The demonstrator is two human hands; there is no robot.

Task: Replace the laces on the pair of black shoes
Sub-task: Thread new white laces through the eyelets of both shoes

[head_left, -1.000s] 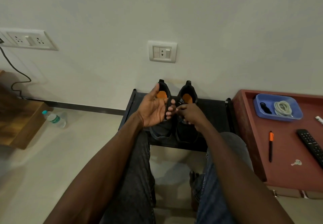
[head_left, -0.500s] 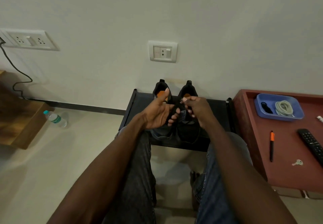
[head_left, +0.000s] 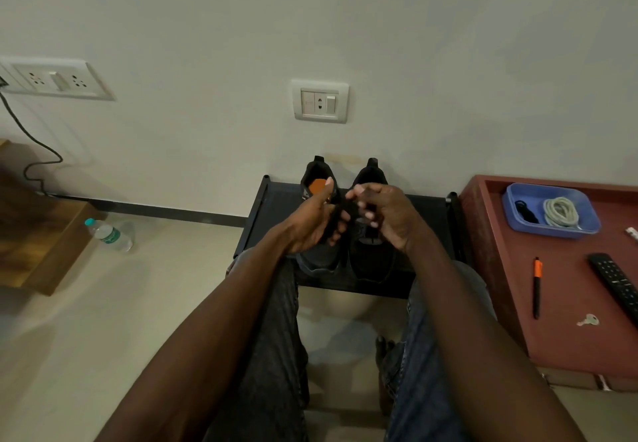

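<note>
White wall with a socket plate (head_left: 57,79) at upper left and a switch plate (head_left: 320,101) at centre. A black cable (head_left: 32,151) hangs from the left plate. A water bottle (head_left: 109,234) lies on the floor at left, beside a wooden step (head_left: 38,244). On the red table (head_left: 569,338) at right: blue tray (head_left: 552,213) holding a coiled cord (head_left: 561,212), pen (head_left: 537,286), remote (head_left: 618,282), key (head_left: 588,320).

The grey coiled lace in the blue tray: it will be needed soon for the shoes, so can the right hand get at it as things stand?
Probably yes. The grey coiled lace lies uncovered in the open blue tray on the red table at the person's right. The right hand is busy with a black lace, which it would need to release first.
</note>
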